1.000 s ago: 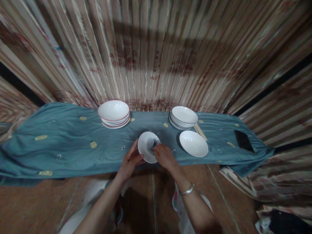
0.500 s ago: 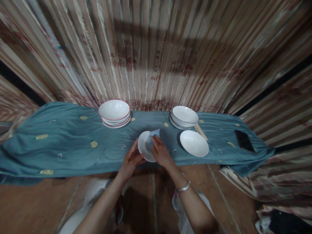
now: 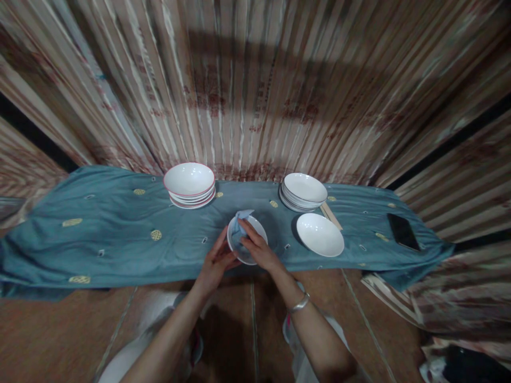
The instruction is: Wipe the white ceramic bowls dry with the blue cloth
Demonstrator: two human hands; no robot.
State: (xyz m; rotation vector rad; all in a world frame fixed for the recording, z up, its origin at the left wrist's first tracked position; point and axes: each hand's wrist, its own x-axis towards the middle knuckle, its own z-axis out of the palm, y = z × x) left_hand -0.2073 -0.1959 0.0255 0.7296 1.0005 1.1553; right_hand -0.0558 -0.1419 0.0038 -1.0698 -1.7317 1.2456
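Note:
A small white bowl [image 3: 261, 227] is near the table's front edge, its inside facing up towards me. My left hand [image 3: 215, 263] grips its left rim, thumb near the front and fingers around the side. My right hand [image 3: 258, 249] is closed on a light blue cloth [image 3: 240, 219] and presses it against the left part of the bowl's inside. The fingers hide part of the cloth. To the right of my hands lies a white oval-looking dish [image 3: 320, 235] on its own.
Red-rimmed white bowls [image 3: 189, 181] are stacked at the back left, dark-rimmed white dishes [image 3: 305, 189] at the back right. Pale wooden chopsticks [image 3: 331, 215] lie beside these. A black phone [image 3: 403, 232] rests at the right end of the teal tablecloth [image 3: 120, 234]. A striped curtain [image 3: 239, 106] hangs behind.
My right hand has moved the cloth from the right side of the bowl's inside to the left. My left hand keeps its hold on the rim.

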